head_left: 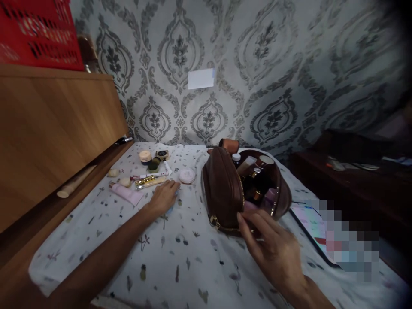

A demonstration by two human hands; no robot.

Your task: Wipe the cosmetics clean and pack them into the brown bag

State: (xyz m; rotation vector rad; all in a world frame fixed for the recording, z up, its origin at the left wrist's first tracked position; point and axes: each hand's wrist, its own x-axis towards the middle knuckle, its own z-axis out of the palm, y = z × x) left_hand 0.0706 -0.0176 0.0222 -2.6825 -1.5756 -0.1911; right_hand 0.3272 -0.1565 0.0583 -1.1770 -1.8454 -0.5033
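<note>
A brown makeup bag (222,195) stands unzipped, with a white-capped bottle (236,158), a tube (247,164), a round-lidded jar (264,160) and a purple item (271,196) inside. At its front rim my right hand (273,242) is closed, thumb and fingers pinching the zippered edge. My left hand (163,198) rests palm down on the cloth, fingers loosely extended, close to a round pink compact (186,175). Just left of that hand lie a pink tube (126,194), a gold-capped tube (144,180) and a slim pale tube (156,182). Its palm is hidden.
Small jars (145,157) and a square compact (162,155) sit farther back on the patterned cloth (193,257). A phone (310,223), partly pixelated, lies right of the bag. A wooden cabinet (58,128) bearing a red basket (41,36) borders the left; a wallpapered wall (225,98) stands behind.
</note>
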